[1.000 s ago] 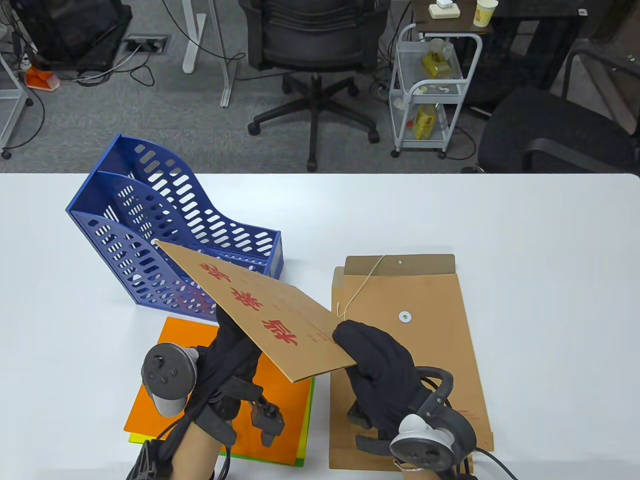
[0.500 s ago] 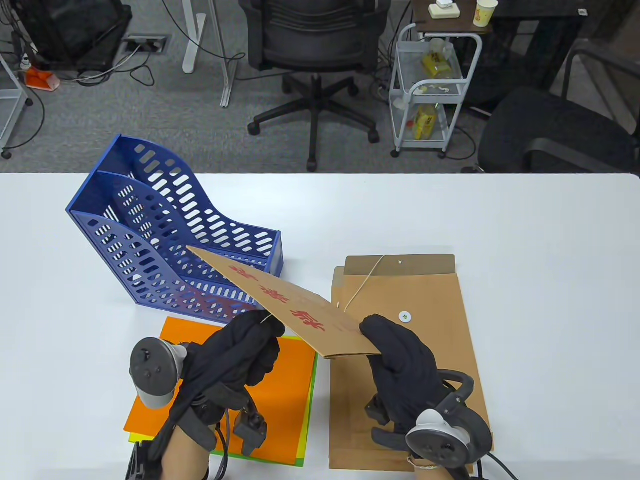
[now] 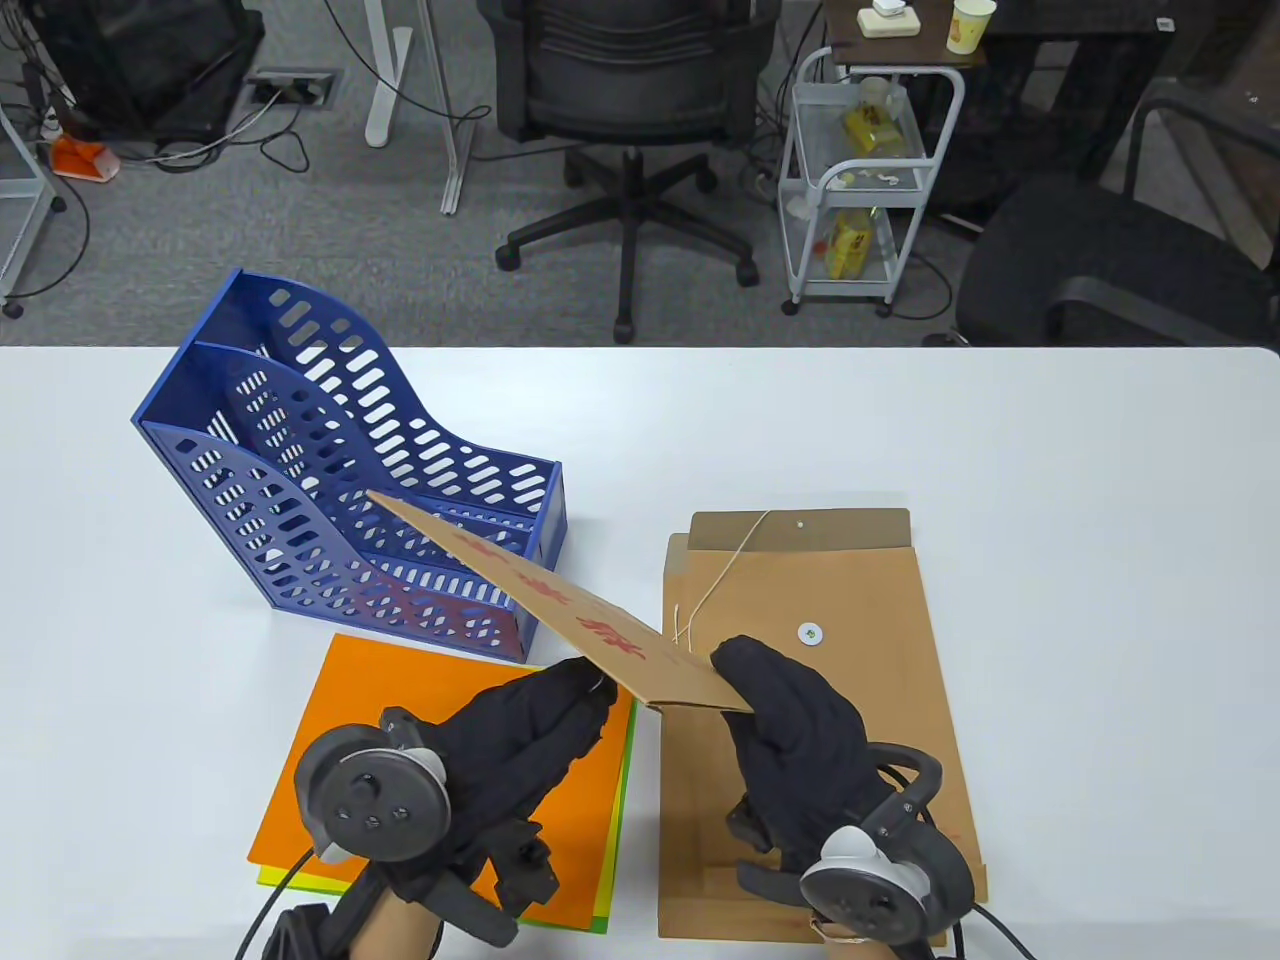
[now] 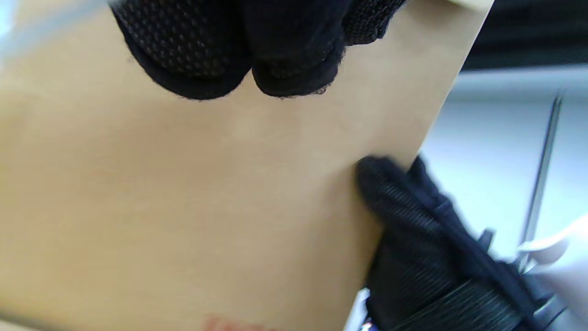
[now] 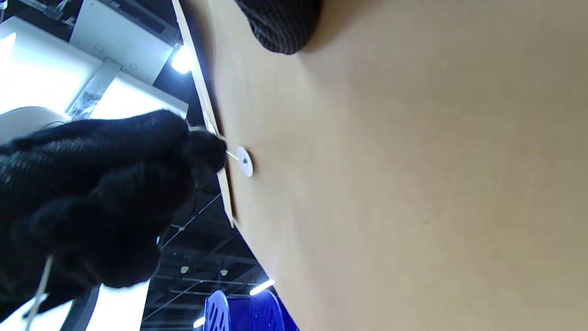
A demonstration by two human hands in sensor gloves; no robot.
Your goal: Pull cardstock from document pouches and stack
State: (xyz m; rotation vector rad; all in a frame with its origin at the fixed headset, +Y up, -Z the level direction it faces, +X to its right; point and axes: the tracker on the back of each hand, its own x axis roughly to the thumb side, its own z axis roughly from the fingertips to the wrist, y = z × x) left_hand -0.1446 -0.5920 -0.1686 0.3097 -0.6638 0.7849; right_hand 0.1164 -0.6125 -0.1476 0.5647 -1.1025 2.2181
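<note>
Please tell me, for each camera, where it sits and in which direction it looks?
Table view: high, looking down at the white table; both hands, left hand and right hand, hold the kraft pouch.
Left wrist view: close against the pouch; fingertips on it.
Right wrist view: under the pouch, looking up; the left hand pinches its string.
All share the pouch.

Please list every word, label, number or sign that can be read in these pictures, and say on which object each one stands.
No text can be read with certainty.
Held pouch: large red characters on its face, seen too obliquely to read.
Paper cup on the far side table: a print, too small to read.
Yellow packets in the white cart: labels too small to read.
Left wrist view: a faint red mark at the pouch's lower edge, blurred.
</note>
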